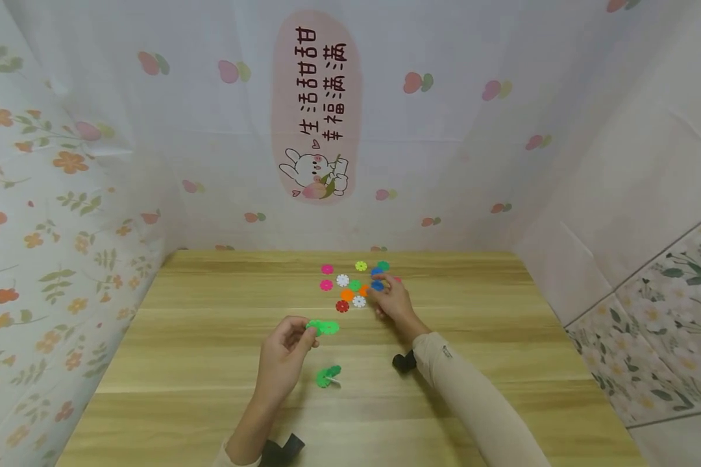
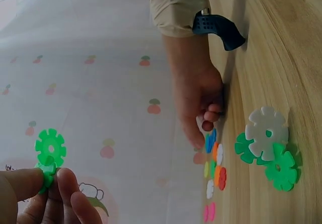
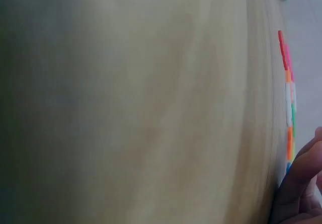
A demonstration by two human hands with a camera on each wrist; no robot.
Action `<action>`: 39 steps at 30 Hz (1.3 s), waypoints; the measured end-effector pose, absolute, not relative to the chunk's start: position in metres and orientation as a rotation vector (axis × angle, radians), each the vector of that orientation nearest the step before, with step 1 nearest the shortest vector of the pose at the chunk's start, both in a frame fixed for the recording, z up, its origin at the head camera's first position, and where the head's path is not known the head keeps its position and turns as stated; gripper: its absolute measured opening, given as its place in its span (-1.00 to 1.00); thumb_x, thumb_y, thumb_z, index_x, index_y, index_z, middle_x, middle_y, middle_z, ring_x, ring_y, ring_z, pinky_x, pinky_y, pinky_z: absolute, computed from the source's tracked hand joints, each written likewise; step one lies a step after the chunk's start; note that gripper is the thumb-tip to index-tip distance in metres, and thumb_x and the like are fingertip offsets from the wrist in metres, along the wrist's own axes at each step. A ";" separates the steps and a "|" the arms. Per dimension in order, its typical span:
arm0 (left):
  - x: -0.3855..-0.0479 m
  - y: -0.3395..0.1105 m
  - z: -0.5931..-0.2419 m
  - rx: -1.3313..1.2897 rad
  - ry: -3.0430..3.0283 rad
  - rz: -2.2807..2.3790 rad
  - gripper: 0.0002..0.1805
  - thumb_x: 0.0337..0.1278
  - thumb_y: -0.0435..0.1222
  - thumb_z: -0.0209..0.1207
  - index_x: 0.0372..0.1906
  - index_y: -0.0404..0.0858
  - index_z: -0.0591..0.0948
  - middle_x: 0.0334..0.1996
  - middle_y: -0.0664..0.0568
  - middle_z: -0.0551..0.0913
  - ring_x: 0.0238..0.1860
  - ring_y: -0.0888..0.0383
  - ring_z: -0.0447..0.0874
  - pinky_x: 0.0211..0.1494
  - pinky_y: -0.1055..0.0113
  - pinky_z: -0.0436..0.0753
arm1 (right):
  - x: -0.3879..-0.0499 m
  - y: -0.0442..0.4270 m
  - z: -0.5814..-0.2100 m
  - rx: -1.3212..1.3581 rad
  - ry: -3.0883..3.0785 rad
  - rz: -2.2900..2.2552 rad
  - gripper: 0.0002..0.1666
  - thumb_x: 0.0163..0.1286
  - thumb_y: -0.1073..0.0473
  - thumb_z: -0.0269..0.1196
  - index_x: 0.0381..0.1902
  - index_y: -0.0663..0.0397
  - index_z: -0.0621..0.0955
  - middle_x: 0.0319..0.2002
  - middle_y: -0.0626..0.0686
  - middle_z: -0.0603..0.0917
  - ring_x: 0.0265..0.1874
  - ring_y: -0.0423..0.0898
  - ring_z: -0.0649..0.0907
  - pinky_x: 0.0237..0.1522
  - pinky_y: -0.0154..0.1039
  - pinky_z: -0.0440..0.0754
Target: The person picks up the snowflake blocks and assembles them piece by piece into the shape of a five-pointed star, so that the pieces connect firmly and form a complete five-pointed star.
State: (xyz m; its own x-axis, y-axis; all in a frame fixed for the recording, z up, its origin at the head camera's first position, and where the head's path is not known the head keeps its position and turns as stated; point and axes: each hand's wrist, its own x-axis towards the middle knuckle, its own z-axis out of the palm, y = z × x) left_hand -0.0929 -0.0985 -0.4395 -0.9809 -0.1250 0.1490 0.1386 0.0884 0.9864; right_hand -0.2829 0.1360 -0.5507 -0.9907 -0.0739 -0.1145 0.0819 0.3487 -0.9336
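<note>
In the head view my left hand is raised over the table and pinches two joined bright green notched discs. The left wrist view shows the upper green disc sticking up beyond the thumb and fingertips. My right hand reaches to the back group, its thumb and forefinger around a blue notched disc. Whether they grip it cannot be made out. Nearer me stands a joined piece with a white disc and green discs. The right wrist view catches only part of the right hand.
Several loose discs lie toward the back of the wooden table, including a red disc, a white disc, a pink disc and a yellow disc. A patterned curtain hangs behind. Black wrist mounts are on the forearms.
</note>
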 end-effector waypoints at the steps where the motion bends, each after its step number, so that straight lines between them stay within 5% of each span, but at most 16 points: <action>1: -0.094 -0.099 -0.442 -0.008 -2.164 -2.008 -0.94 0.32 -0.47 0.20 -0.16 -0.34 0.60 -0.34 -0.17 0.66 -0.28 -0.17 0.68 -0.17 0.27 0.68 | -0.285 0.136 -0.553 0.010 2.475 -1.696 -0.47 0.37 0.12 0.35 0.27 -0.03 0.52 -0.74 -0.01 0.45 -0.87 -0.16 0.45 -0.78 -0.34 0.46; 17: -0.099 -0.095 -0.474 -0.100 -2.133 -2.033 -0.92 0.34 -0.32 0.25 -0.15 -0.22 0.62 -0.33 -0.04 0.67 -0.32 0.04 0.69 -0.19 0.28 0.69 | -0.293 0.116 -0.557 -0.101 2.546 -1.392 -0.36 0.31 0.12 0.41 0.33 -0.11 0.52 -0.72 0.08 0.59 -0.89 -0.20 0.45 -0.78 -0.33 0.51; 39: -0.111 -0.096 -0.464 -0.082 -2.187 -1.952 -0.92 0.35 -0.32 0.24 -0.12 -0.18 0.61 -0.35 0.05 0.67 -0.32 0.09 0.69 -0.18 0.25 0.69 | -0.298 0.104 -0.546 -0.131 2.646 -1.274 -0.50 0.27 0.19 0.40 0.13 0.23 0.58 -0.70 0.04 0.64 -0.83 -0.15 0.58 -0.70 -0.29 0.60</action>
